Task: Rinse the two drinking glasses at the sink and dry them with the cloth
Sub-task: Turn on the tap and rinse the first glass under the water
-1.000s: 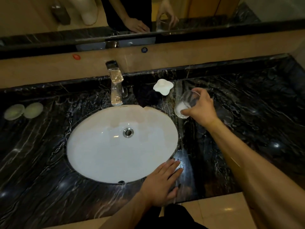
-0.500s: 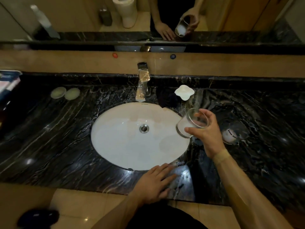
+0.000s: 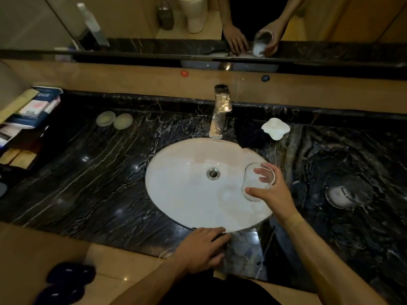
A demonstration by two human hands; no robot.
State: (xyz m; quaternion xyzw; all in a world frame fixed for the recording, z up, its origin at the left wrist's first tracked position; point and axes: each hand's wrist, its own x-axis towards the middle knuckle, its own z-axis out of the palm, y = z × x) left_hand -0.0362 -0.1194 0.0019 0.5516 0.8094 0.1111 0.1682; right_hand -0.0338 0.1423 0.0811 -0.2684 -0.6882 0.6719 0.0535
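Note:
My right hand [image 3: 272, 193] grips a clear drinking glass [image 3: 253, 183], tilted, over the right side of the white oval sink [image 3: 187, 194]. A second glass [image 3: 345, 192] stands on the black marble counter [image 3: 99, 183] to the right of the sink, with something whitish inside it. My left hand [image 3: 202, 249] lies flat, fingers spread, on the counter's front edge below the sink. The chrome tap [image 3: 220, 111] rises behind the basin; no water runs. I see no cloth that I can identify.
A white flower-shaped dish [image 3: 275, 128] sits right of the tap. Two round pale coasters [image 3: 114, 121] lie at the back left. Boxes and packets [image 3: 28, 111] are stacked at the far left. A mirror [image 3: 198, 18] runs above the beige backsplash.
My right hand lifted the glass off the counter by the white dish and carried it down-left over the sink's right side. My left hand stays on the counter edge. The view shifted left.

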